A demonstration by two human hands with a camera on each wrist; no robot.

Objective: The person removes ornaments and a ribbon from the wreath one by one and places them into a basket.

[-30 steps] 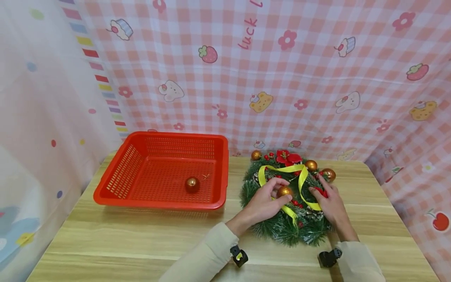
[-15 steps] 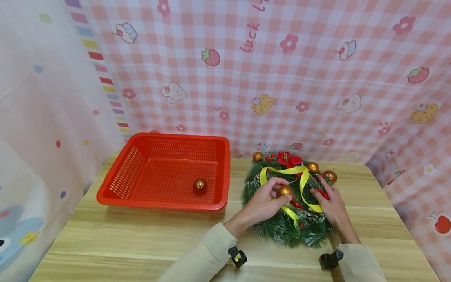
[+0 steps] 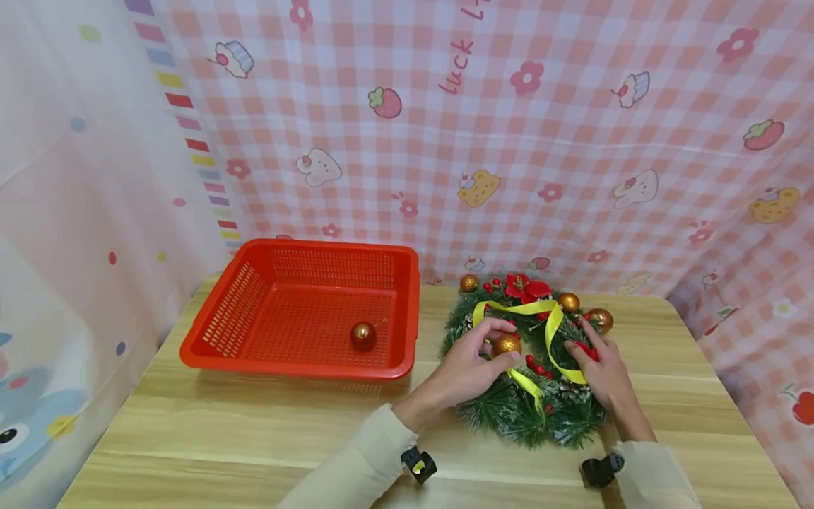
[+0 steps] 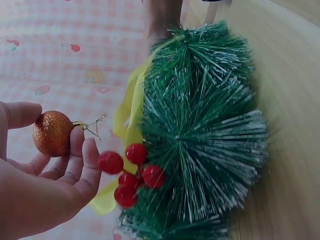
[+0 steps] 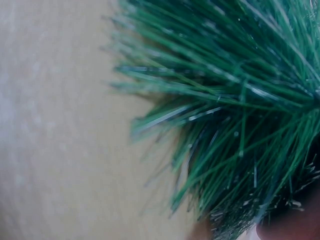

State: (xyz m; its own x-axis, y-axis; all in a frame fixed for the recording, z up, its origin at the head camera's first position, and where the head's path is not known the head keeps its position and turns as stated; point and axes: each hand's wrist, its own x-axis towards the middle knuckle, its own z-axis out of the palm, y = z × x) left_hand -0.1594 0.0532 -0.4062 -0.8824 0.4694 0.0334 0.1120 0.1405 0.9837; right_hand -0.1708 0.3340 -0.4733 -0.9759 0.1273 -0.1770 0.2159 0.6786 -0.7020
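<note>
My left hand [image 3: 470,364] pinches a glittery gold bauble [image 4: 52,134] between thumb and fingers; its thin wire hook sticks out free in the left wrist view. This bauble is over the left inner side of a green Christmas wreath [image 3: 502,410]. My right hand [image 3: 608,375] grips the wreath's right side, thumb by a red flower [image 3: 588,351]; in the right wrist view it is mostly hidden behind green needles [image 5: 240,100]. A yellow ribbon [image 3: 555,332] loops loosely across the wreath, near red berries [image 4: 132,175]. Other gold baubles [image 3: 568,302] sit along its far edge.
To the left stands a red perforated plastic basket [image 3: 299,369], with one shiny gold bauble [image 3: 363,336] inside near its right wall. Wooden tabletop [image 3: 254,438] lies under both. A pink checked cloth [image 3: 407,155] hangs close behind the table.
My left hand has drawn slightly left with the bauble, away from the berries. The bauble in the basket has rolled a little to the right. My right hand stays on the wreath.
</note>
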